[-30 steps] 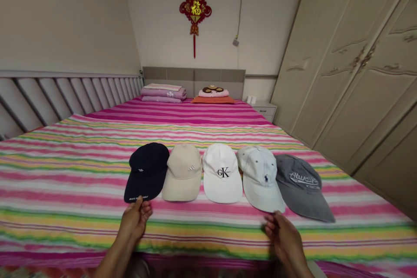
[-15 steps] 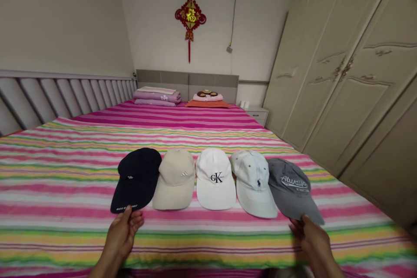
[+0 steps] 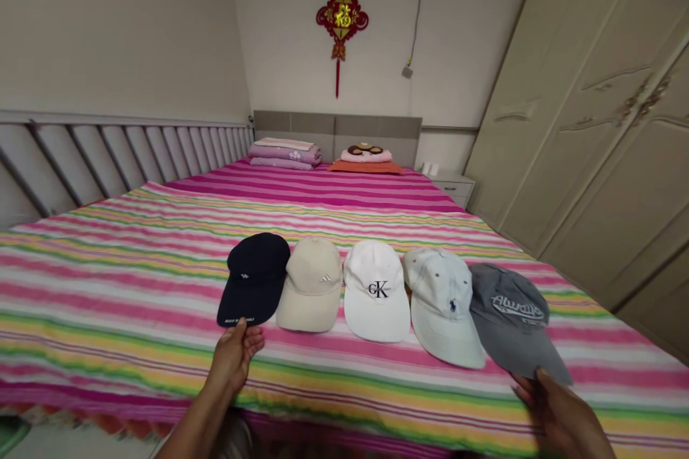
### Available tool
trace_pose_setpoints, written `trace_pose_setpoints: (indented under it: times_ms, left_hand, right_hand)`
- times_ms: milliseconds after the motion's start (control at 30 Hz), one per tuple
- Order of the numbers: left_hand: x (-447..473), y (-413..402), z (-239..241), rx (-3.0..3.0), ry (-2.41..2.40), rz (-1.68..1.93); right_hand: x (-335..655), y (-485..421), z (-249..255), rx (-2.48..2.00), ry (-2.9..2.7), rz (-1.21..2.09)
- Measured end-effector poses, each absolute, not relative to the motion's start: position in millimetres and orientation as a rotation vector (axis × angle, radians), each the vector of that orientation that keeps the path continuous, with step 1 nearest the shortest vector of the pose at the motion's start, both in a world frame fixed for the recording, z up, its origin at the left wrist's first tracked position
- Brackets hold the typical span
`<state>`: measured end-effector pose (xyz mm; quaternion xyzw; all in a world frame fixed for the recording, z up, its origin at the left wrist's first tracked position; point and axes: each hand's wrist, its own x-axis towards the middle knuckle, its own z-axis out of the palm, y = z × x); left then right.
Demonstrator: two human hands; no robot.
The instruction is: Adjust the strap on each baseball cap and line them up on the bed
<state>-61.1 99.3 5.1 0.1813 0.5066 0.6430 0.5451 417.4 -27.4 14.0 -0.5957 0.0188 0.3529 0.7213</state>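
Several caps lie in a row on the striped bedspread (image 3: 134, 287): a navy cap (image 3: 254, 278), a beige cap (image 3: 312, 285), a white cap with black letters (image 3: 375, 290), a pale blue cap (image 3: 444, 305) and a grey cap with white lettering (image 3: 511, 319). My left hand (image 3: 235, 356) is at the front edge of the navy cap's brim, thumb on top and fingers curled under. My right hand (image 3: 560, 412) is at the tip of the grey cap's brim, thumb against its edge and fingers bent below.
Folded purple bedding (image 3: 284, 153) and an orange pillow (image 3: 367, 166) with a soft toy on it sit by the headboard. A white nightstand (image 3: 451, 183) stands at the bed's far right. Tall wardrobe doors (image 3: 608, 136) run along the right side. The padded wall panel (image 3: 108, 158) borders the left.
The view has swung a little left and down. My left hand stays at the navy cap's brim. My right hand has moved from the pale blue cap's brim to the grey cap's brim.
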Motion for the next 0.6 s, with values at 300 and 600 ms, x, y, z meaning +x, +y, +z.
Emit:
trace_pose_setpoints:
  times_ms: [300,600]
  left_hand:
    - [-63,99,4,0.435,1.184,1.503]
    - [-63,98,4,0.433,1.160,1.500]
  right_hand:
    - [425,-30,13,-1.362,0.012,0.855]
    - [369,-45,13,-1.430,-0.196,1.293]
